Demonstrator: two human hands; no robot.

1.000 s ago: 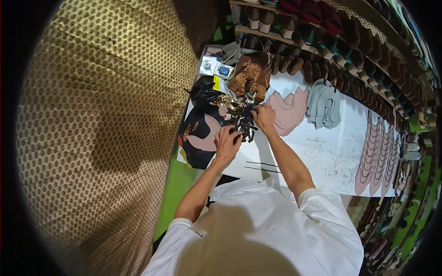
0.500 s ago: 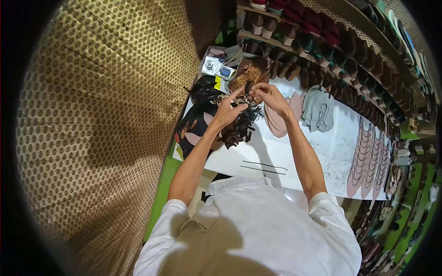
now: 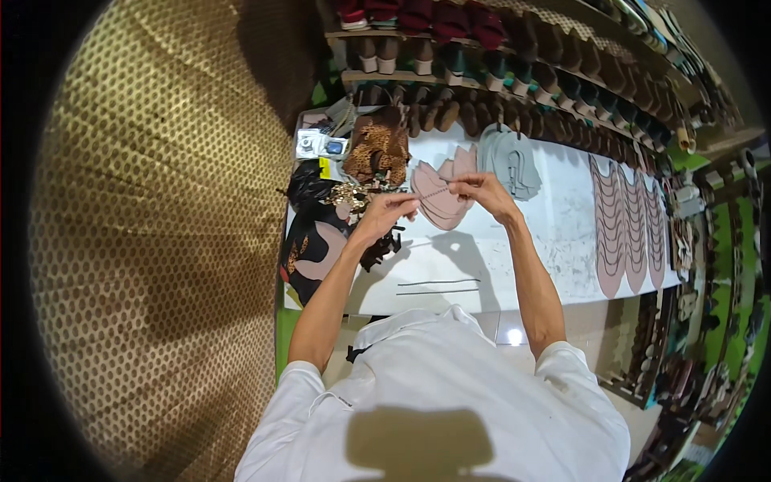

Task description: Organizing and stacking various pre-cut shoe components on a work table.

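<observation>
Your left hand (image 3: 390, 214) and right hand (image 3: 491, 195) pinch a thin, dark, straight strip (image 3: 434, 194), material unclear, between them; keep tension light, avoiding twist.

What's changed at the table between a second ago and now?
The left hand and right hand have left the dark pile and moved rightward. They now hold a thin dark strip stretched between them, above the pink pieces. The camera view has shifted too. The two loose strips and the grey pieces still lie in place.
</observation>
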